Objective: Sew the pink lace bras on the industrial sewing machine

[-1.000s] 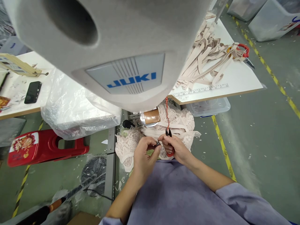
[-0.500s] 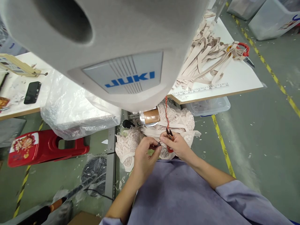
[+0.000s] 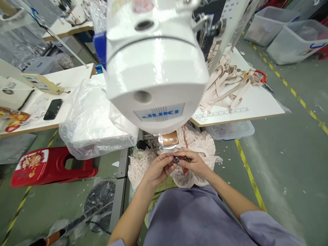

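Note:
Both my hands meet over the lace in front of the machine head. My left hand (image 3: 159, 168) pinches a small, dark, shiny metal piece (image 3: 176, 159) that looks like a bobbin case, between thumb and fingers. My right hand (image 3: 195, 163) is closed around thread snips (image 3: 185, 169); their red handle shows below the palm and the blades are mostly hidden. Its fingertips also touch the metal piece. A red cord (image 3: 185, 136) runs up from the snips. Beneath and behind the hands lie pale pink lace pieces (image 3: 205, 145).
The white JUKI sewing machine head (image 3: 159, 75) hangs above my hands. Cut beige straps (image 3: 222, 82) and a ruler (image 3: 220, 112) lie on the right tabletop. At left are a plastic-wrapped stack (image 3: 97, 119), a phone (image 3: 53, 109) and a red stool (image 3: 48, 167) on the floor.
My view has pulled back, showing more of the machine. My hands have come together at the metal piece, and the snips' blades, upright before, are now mostly covered by my right hand.

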Motion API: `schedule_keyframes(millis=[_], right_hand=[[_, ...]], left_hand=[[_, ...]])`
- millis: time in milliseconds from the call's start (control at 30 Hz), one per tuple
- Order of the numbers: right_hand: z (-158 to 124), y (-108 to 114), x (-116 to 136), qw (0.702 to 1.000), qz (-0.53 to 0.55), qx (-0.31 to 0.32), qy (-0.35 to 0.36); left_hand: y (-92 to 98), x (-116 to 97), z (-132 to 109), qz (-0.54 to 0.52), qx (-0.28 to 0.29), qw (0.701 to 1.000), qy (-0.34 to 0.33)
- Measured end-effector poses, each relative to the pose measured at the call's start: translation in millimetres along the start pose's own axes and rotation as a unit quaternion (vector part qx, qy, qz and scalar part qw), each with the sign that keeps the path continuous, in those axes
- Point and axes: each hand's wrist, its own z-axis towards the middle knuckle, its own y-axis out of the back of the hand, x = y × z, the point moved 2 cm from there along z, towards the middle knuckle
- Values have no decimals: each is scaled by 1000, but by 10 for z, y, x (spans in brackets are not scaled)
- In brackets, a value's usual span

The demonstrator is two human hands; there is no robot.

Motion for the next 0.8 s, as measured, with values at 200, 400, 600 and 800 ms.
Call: schedule_keyframes(millis=[200,400,600,800], right_hand=[[329,42,-64,972,-179,-86,129],[579,-65,-135,926,-252,-210,189],[594,-112,-76,926,-218,-261,163],[590,-215,78,931,-109,-329,117]], left_hand=[[-62,-104,169,7,-65,991,-118],[-113,-121,256,130,-188,912,-339],[-178,-100,212,190,-239,881,-361],[-146,-248,197,336,-268,829,-357]])
